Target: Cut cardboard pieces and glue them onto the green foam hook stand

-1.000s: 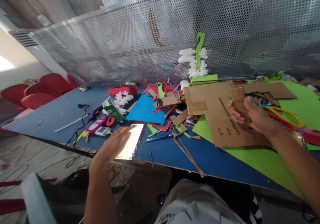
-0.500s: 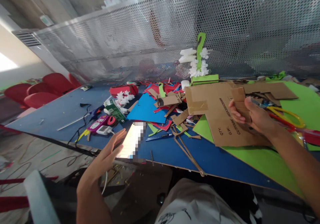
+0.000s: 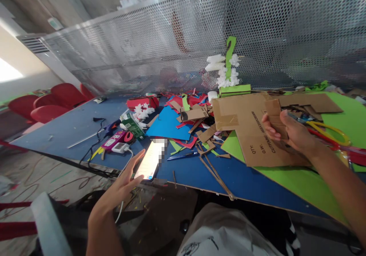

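Note:
My left hand (image 3: 125, 184) is closed on a smartphone (image 3: 147, 162) with a bright screen, held tilted at the table's front edge, and a white cable hangs near the wrist. At the right, my right hand (image 3: 299, 134) grips a small piece of brown cardboard (image 3: 275, 113) between thumb and fingers. Beneath it lies a large printed cardboard sheet (image 3: 243, 134), which overlaps a green sheet (image 3: 288, 183). A blue pen (image 3: 182, 155) rests to the right of the phone. Yellow-handled scissors (image 3: 331, 132) lie just beyond my right hand.
Coloured scraps and a blue sheet (image 3: 168, 125) cover the table's middle. A green figure with white paper tufts (image 3: 228, 67) stands before the perforated metal screen (image 3: 137, 50). A purple box (image 3: 114, 140), a green box (image 3: 133, 125) and cables lie left. Red chairs (image 3: 63, 97) stand beyond.
My left hand has shifted slightly lower, its thumb now over the phone's lower edge. The phone has tilted so its screen shows more clearly. My right hand stays nearly still.

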A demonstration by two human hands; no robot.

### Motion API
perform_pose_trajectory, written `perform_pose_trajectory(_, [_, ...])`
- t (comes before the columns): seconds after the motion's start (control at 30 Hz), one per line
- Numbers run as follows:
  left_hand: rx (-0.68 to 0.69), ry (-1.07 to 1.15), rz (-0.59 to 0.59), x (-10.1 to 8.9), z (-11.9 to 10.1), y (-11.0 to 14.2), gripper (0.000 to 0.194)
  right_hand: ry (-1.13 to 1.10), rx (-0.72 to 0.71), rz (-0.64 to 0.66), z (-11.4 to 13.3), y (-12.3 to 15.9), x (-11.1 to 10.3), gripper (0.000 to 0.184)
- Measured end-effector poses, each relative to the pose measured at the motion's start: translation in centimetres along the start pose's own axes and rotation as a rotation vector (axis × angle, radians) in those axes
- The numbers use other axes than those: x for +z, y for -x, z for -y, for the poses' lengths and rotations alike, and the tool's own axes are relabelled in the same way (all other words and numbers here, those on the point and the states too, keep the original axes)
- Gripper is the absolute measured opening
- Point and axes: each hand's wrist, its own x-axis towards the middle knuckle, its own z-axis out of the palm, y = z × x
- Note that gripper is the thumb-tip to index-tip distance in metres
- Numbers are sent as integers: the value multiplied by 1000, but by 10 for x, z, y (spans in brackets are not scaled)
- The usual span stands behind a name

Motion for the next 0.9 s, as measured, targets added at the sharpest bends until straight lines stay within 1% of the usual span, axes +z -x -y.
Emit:
perform_pose_trajectory(0.13, [13, -9, -27, 2, 1, -1, 71, 5, -7, -7, 2, 1, 2, 57])
perform_pose_trajectory(0.23, [49, -26, -119, 3, 4, -2, 63, 22, -10, 0, 4, 1, 2, 56])
perform_pose_trajectory(0.33, [153, -195, -244, 4, 7, 0, 49, 17, -5, -4, 2, 1, 0, 57])
perform_pose_trajectory(0.4, [212, -312, -288, 5, 8, 3, 42, 4, -2, -10, 0, 1, -2, 57])
perform_pose_trajectory(0.47, [239, -362, -294, 5, 7, 8, 38, 8, 7, -6, 0, 1, -2, 57])
perform_pose_trajectory(0.67, [253, -373, -252, 5, 3, 14, 36, 58, -27, -36, 3, 1, 5, 59])
perform_pose_trajectory(0.9, [240, -384, -290, 5, 6, 13, 35, 71, -30, -42, 5, 1, 6, 58])
